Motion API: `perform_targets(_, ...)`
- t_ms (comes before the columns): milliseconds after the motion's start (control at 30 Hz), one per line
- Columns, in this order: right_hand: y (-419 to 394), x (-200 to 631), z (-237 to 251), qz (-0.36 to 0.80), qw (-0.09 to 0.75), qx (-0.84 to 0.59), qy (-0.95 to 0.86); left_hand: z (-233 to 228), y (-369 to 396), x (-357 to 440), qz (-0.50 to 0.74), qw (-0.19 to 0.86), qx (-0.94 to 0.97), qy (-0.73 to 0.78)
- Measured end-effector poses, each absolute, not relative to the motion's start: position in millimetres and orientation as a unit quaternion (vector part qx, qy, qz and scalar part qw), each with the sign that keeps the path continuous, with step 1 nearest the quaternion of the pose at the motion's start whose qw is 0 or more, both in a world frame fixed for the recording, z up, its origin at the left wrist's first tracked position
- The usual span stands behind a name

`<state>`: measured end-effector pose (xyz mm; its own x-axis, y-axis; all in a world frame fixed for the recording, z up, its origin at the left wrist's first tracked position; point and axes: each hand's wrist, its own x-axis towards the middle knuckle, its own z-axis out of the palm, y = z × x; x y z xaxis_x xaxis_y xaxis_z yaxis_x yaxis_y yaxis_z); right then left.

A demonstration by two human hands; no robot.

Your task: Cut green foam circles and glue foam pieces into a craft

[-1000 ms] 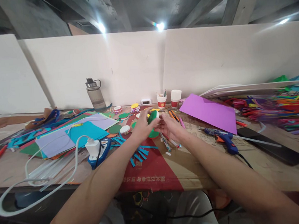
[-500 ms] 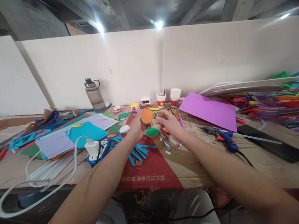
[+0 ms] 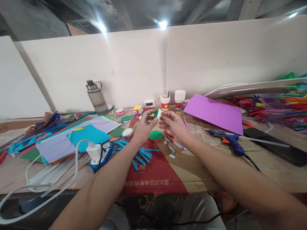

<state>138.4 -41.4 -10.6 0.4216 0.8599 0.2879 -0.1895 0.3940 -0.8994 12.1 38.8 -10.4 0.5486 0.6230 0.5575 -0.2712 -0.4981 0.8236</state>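
Green-topped disc point(image 3: 157, 113): small, round, white rim, seen nearly edge-on, raised above the desk point(image 3: 226, 159).
Left hand point(image 3: 144, 128): fingers pinch the disc's near side.
Right hand point(image 3: 175, 124): fingers curled narrow just right of the disc; contact unclear.
Below disc: second green disc point(image 3: 155, 135) flat on the desk.
Beyond disc: paper cups point(image 3: 173, 100), white wall close behind.
Right of disc: purple sheet point(image 3: 214, 114), blue glue gun point(image 3: 228, 141).

Water bottle point(image 3: 97, 97) stands left of paper cups point(image 3: 172, 100).

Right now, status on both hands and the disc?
Left hand pinches small green-faced disc by its rim, raised above table. Right hand open beside it. Second green disc lies below.
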Motion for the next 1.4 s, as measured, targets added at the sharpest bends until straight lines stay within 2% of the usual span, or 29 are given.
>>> perform_targets(167, -40, 137, -9, 0.497, 0.726, -0.348, -0.322, -6, 40, 9, 0.459, 0.271, 0.840, 0.100)
perform_targets(233, -39, 136, -9, 0.529, 0.710, -0.342, -0.313, -5, 38, 8, 0.454, 0.226, 0.857, 0.090)
perform_targets(300, -40, 135, -10, 0.545, 0.701, -0.340, -0.311, -4, 37, 7, 0.444, 0.224, 0.863, 0.092)
perform_targets(400, -40, 135, -11, 0.529, 0.702, -0.344, -0.331, -4, 35, 7, 0.425, 0.291, 0.850, 0.114)
perform_targets(500, -41, 136, -13, 0.483, 0.708, -0.361, -0.367, -6, 35, 10, 0.426, 0.428, 0.785, 0.139)
perform_targets(633, -42, 137, -14, 0.373, 0.713, -0.411, -0.428, -13, 40, 16, 0.429, 0.614, 0.645, 0.153)
perform_targets(733, -45, 138, -13, 0.289, 0.691, -0.456, -0.481, -15, 41, 20, 0.392, 0.700, 0.575, 0.159)
perform_targets(900, -51, 137, -10, 0.156, 0.634, -0.518, -0.552, -10, 36, 20, 0.389, 0.732, 0.536, 0.160)
perform_targets(1100, -54, 136, -7, 0.101, 0.618, -0.537, -0.566, -7, 32, 17, 0.414, 0.713, 0.551, 0.132)
perform_targets(1233, -54, 135, -8, 0.090, 0.605, -0.538, -0.580, -6, 32, 16, 0.424, 0.712, 0.543, 0.133)
perform_targets(1400, -50, 134, -13, 0.131, 0.609, -0.534, -0.572, -6, 30, 16, 0.430, 0.716, 0.531, 0.143)
